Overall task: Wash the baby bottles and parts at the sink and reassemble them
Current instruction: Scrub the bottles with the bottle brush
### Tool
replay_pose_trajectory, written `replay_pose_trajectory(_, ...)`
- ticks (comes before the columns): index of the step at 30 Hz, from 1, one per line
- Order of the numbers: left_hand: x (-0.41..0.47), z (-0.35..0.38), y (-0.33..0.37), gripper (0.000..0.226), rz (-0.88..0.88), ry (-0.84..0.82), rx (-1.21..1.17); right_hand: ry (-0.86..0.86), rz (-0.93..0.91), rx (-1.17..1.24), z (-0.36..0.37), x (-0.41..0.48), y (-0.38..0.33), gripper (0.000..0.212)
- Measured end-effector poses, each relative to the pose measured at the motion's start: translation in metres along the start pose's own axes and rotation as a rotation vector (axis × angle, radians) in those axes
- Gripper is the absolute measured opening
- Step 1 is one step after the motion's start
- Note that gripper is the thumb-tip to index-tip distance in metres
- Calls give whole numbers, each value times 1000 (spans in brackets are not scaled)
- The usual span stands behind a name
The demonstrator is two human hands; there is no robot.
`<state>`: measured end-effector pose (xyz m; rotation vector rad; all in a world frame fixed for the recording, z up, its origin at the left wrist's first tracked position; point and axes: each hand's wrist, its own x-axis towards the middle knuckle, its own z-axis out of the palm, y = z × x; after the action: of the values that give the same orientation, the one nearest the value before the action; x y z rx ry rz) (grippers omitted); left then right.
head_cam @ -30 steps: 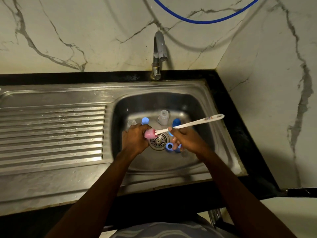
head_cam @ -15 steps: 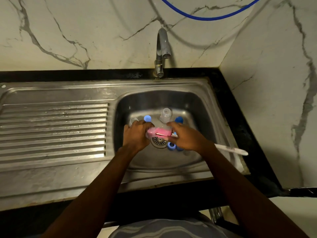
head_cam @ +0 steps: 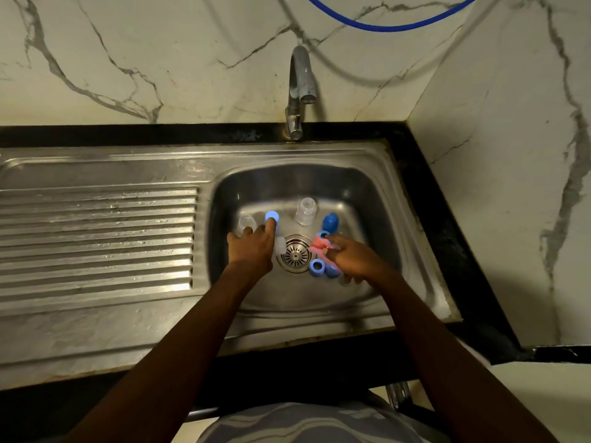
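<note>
In the steel sink (head_cam: 319, 153) the bottle parts lie loose around the drain (head_cam: 295, 254). A clear bottle (head_cam: 305, 211) stands upright near the basin's back wall, below the faucet (head_cam: 300, 87). Toward the back left corner sit a clear cup-like piece (head_cam: 245, 222) and, just beside it, a round blue cap (head_cam: 271, 215). A blue domed cover (head_cam: 330, 222) lies toward the back right, and two blue rings (head_cam: 317, 266) lie side by side just right of the drain, nearer the front edge. The left hand (head_cam: 252, 251) reaches over the basin's left side with fingers stretched out; its index fingertip touches the blue cap and another fingertip meets the clear piece. A small clear part (head_cam: 280, 244) lies between this hand and the drain; whether the thumb holds it cannot be told. The right hand (head_cam: 351, 260) curls its fingers round a pink sponge brush (head_cam: 318, 246) just right of the drain, the handle hidden. The ribbed drainboard (head_cam: 96, 238) spreads along the sink's left side.
</note>
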<state>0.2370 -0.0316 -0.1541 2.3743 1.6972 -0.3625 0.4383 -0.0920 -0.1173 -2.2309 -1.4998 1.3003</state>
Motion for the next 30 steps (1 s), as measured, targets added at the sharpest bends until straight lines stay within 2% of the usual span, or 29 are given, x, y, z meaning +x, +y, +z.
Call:
replay_pose_trajectory(4, 9, -14, 5, 72, 82, -30, 148, 30, 178, 351, 10, 3, 0, 46)
replay_pose_trajectory(7, 13, -20, 3, 67, 106, -61, 196, 66, 283, 388, 11, 10, 1, 49)
replay_pose_trajectory(13, 17, -25, -3, 65, 72, -80, 91, 97, 245, 592, 12, 12, 9, 50)
replay_pose_trajectory(15, 16, -23, -8, 59, -2, -91, -111, 87, 212, 639, 9, 6, 5, 48)
replay_pose_trajectory(17, 15, -17, -14, 52, -85, -104, -430, 78, 186, 681, 4, 0, -1, 44)
replay_pose_trajectory(20, 7, -10, -11, 38, -214, -159, -1134, 92, 132, 719, 0, -10, -10, 37)
replay_pose_trajectory(21, 2, -10, -6, 27, -266, -222, -1365, 115, 94, 709, 1, -11, -12, 38)
replay_pose_trajectory(23, -5, -8, 5, 28, -376, -358, -1717, 184, -19, 714, 7, -10, -19, 35)
replay_pose_trajectory(26, -14, -4, 21, 48, -473, -294, -1867, 298, -180, 671, 16, -8, -34, 34)
replay_pose_trajectory(28, -24, -17, 35, 56, -428, -242, -1903, 334, -292, 587, 18, -6, -42, 31)
replay_pose_trajectory(30, -31, -35, 49, 53, -362, -166, -1959, 378, -373, 498, 21, -6, -48, 25)
